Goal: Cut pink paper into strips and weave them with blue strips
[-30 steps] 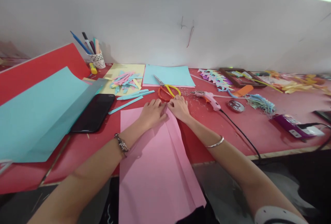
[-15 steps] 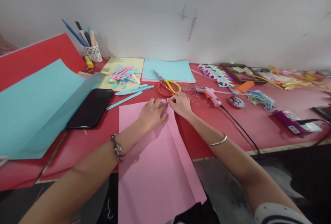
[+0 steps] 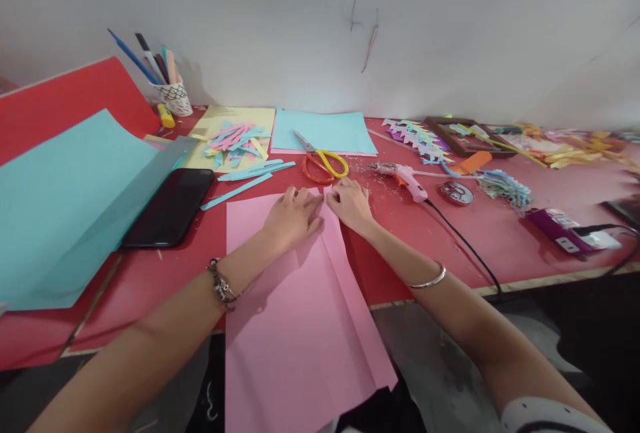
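Note:
A large sheet of pink paper point(image 3: 285, 333) lies lengthwise before me, its near end hanging past the table edge. A narrow flap point(image 3: 355, 299) is folded along its right side. My left hand point(image 3: 295, 216) rests on the far end, fingers curled and pressed together at the fold. My right hand point(image 3: 350, 203) pinches the folded far right corner, close beside the left fingertips. Just beyond the hands lie scissors point(image 3: 325, 165) with one red and one yellow handle, blades pointing away to the left.
Left are a black phone point(image 3: 170, 206), a big light-blue sheet point(image 3: 65, 206) and blue strips point(image 3: 237, 191). Paper scraps point(image 3: 235, 139) and a pen cup point(image 3: 175, 96) stand behind. Right are a pink glue gun point(image 3: 403, 176) with its cord, a tape roll point(image 3: 456, 193) and a purple box point(image 3: 560, 231).
The view has shifted slightly. Both hands stay at the far end of the pink paper; the right fingers have moved slightly away from the left at the fold.

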Available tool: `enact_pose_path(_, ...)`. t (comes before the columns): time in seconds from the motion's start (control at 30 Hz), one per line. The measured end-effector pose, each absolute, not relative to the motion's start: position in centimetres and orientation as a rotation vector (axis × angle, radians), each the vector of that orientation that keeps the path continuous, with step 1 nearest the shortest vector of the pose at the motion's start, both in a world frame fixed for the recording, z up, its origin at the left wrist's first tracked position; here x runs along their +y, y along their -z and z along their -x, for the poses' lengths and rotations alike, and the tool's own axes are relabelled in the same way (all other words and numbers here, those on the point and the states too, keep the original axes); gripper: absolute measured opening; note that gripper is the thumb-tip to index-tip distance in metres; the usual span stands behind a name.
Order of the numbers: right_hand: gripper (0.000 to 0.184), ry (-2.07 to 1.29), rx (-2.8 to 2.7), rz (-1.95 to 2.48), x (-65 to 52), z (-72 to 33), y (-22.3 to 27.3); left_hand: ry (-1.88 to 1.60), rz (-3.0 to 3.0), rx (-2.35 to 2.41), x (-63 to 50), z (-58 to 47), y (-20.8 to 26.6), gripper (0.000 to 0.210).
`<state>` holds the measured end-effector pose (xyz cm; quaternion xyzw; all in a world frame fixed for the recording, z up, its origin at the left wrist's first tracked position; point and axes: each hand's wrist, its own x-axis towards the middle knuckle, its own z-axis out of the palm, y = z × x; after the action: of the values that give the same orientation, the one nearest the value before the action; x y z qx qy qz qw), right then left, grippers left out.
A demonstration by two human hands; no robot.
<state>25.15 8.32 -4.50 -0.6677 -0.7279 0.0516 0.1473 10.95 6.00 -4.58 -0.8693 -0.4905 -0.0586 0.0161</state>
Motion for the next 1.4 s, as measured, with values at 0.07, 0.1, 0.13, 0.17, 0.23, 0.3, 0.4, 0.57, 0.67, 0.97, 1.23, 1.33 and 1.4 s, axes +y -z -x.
enact_pose_path(0.07, 0.024, -0.156, -2.083, 1.93, 8.2, -25.2, 4.4, 0.155, 2.717, -1.508, 5.8, -11.0, 4.5, 0.044)
enact_pose_path(0.1, 0.025, -0.161, -2.076, 1.933, 8.2, -25.2, 4.4, 0.135, 2.723, -1.499, 5.6, -11.0, 4.4, 0.045)
enact_pose_path(0.13, 0.027, -0.166, -2.07, 1.937, 8.1, -25.2, 4.3, 0.116, 2.726, -1.493, 5.5, -11.0, 4.4, 0.046)
enact_pose_path(0.17, 0.029, -0.174, -2.066, 1.943, 8.0, -25.2, 4.2, 0.101, 2.725, -1.491, 5.4, -11.0, 4.4, 0.047)
enact_pose_path(0.23, 0.033, -0.199, -2.076, 1.954, 7.8, -25.1, 4.1, 0.088, 2.722, -1.495, 5.3, -11.1, 4.4, 0.048)
enact_pose_path(0.3, 0.033, -0.222, -2.106, 1.951, 7.6, -25.2, 4.1, 0.103, 2.716, -1.497, 5.2, -11.1, 4.5, 0.047)
enact_pose_path(0.4, 0.032, -0.222, -2.146, 1.923, 7.3, -25.3, 4.2, 0.135, 2.707, -1.494, 5.3, -11.1, 4.7, 0.046)
enact_pose_path(0.57, 0.031, -0.218, -2.173, 1.891, 7.1, -25.7, 4.3, 0.148, 2.727, -1.506, 5.4, -11.1, 4.8, 0.046)
enact_pose_path(0.67, 0.029, -0.205, -2.183, 1.892, 7.2, -26.0, 4.3, 0.09, 2.743, -1.547, 5.2, -11.3, 4.4, 0.048)
enact_pose_path(0.97, 0.034, -0.282, -2.115, 1.894, 6.4, -25.9, 4.0, 0.053, 2.753, -1.572, 5.0, -11.4, 4.5, 0.047)
enact_pose_path(1.23, 0.031, -0.355, -2.115, 1.857, 6.0, -26.3, 4.1, -0.051, 2.729, -1.529, 4.2, -11.9, 4.1, 0.044)
enact_pose_path(1.33, 0.032, -0.358, -2.118, 1.835, 5.9, -26.4, 4.1, -0.085, 2.743, -1.52, 4.0, -11.8, 4.1, 0.046)
enact_pose_path(1.4, 0.032, -0.349, -2.123, 1.819, 5.9, -26.5, 4.3, -0.09, 2.742, -1.525, 3.8, -11.7, 4.2, 0.048)
